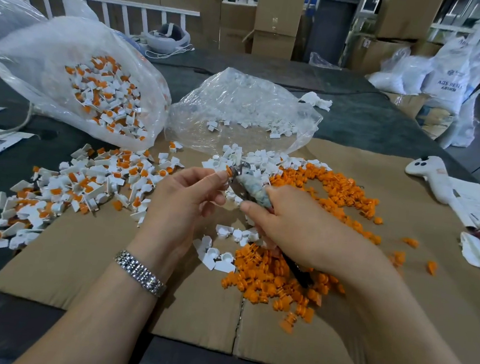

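Head view: the left hand (184, 197) pinches a single orange piece (228, 170) between thumb and forefinger, raised above the cardboard sheet (84, 260) near its middle. The right hand (290, 225) is curled round a hand tool (251, 190) with a wrapped grip. The tool's metal tip touches the orange piece, and a black handle end shows below the palm. Whether the tip is closed on the piece cannot be told. A metal watch band (140, 272) sits on the left wrist. Loose orange pieces (270, 278) lie under and to the right of the right hand. Loose white pieces (220, 256) lie between the hands. A pile of white-and-orange assemblies (80, 184) lies to the left, in front of a plastic bag (54, 55) holding more. A clear bag (240, 108) of white pieces lies behind the hands.
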Available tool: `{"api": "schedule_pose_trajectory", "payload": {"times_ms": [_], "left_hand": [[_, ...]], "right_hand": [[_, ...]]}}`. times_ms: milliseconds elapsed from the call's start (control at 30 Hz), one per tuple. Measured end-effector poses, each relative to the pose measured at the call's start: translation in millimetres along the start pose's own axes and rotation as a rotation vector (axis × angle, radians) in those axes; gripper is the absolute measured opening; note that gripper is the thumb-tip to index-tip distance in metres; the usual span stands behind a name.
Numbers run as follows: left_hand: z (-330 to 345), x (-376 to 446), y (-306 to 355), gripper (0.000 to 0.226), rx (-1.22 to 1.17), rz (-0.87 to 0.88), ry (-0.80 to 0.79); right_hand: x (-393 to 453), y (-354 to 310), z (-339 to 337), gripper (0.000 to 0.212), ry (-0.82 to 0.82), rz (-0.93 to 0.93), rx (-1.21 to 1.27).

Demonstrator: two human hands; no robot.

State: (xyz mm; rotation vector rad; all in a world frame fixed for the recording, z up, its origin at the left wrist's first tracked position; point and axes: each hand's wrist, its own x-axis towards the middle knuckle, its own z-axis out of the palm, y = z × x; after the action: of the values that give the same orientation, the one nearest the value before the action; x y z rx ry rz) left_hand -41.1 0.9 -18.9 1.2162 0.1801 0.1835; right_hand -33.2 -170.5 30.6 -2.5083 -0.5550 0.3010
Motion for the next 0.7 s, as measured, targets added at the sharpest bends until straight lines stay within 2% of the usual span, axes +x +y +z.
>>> {"api": "schedule_pose_trajectory", "payload": {"times_ms": [167,300,467,567,700], "left_hand": [[-2,1,-3,0.008,-0.004,-0.017,-0.012],[-2,1,-2,0.021,-0.027,-0.009,-0.018],[-2,2,0,0.013,-0.051,0.044,-0.032],[-4,1,0,0.019,0.004,0.056,-0.054],[-2,1,-4,0.009,0.130,0.018,-0.067]], "right_hand": [[2,5,12,0.038,0.090,0.007,-0.049],[5,2,19,0.037,0.128,0.012,-0.060],[0,3,-8,0.039,-0.002,0.014,0.026],[5,25,-25,0.036,0.128,0.072,-0.102],[22,64,-30,0.041,0.289,0.294,-0.352]]}}
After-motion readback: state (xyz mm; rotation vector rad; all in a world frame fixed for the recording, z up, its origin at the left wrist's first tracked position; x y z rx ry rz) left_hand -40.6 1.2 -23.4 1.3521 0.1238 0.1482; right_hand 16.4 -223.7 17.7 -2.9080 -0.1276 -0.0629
